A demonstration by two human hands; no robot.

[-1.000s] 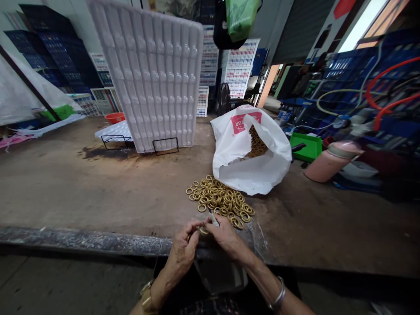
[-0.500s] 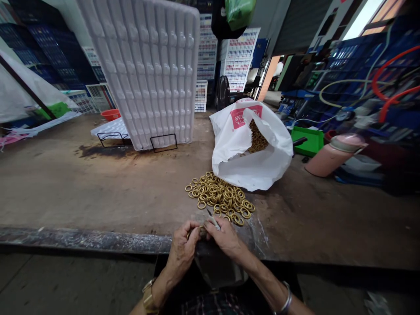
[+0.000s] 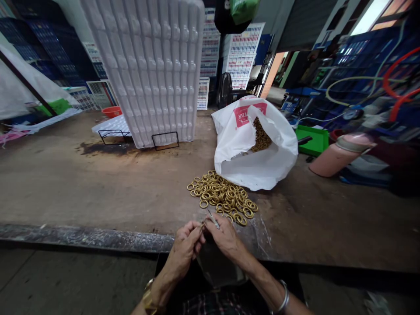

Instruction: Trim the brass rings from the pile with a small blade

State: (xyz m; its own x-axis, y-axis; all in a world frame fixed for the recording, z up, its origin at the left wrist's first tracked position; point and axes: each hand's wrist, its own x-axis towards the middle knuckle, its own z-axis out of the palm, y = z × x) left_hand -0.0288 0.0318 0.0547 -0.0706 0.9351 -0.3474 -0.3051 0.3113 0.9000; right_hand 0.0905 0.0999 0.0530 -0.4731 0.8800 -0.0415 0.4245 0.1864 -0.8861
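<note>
At the front edge of the bench my two hands meet, fingertips almost touching. My left hand [image 3: 186, 247] is closed in a pinch on a brass-coloured ring [image 3: 202, 225], mostly hidden by the fingers. My right hand [image 3: 226, 238] is closed around a slim, pale-handled tool with a thin dark pointed tip, which looks like a small craft knife [image 3: 213, 220]. Its tip points up and away, toward the heap. Just beyond my hands lies a loose pile of brass-coloured rings [image 3: 226, 197]. Behind it, a torn white sack [image 3: 259, 168] lies open with more rings inside.
A ribbed translucent plastic tray [image 3: 157, 78] stands upright in a black wire holder [image 3: 166, 141]. At right are a pink bottle [image 3: 339, 155], a green tray [image 3: 311, 140] and orange hoses [image 3: 398, 83]. The worn bench edge [image 3: 85, 238] runs along the front.
The fingers of my left hand have shifted slightly upward around the ring. My right hand keeps its grip on the knife. The view has turned a little to the left.
</note>
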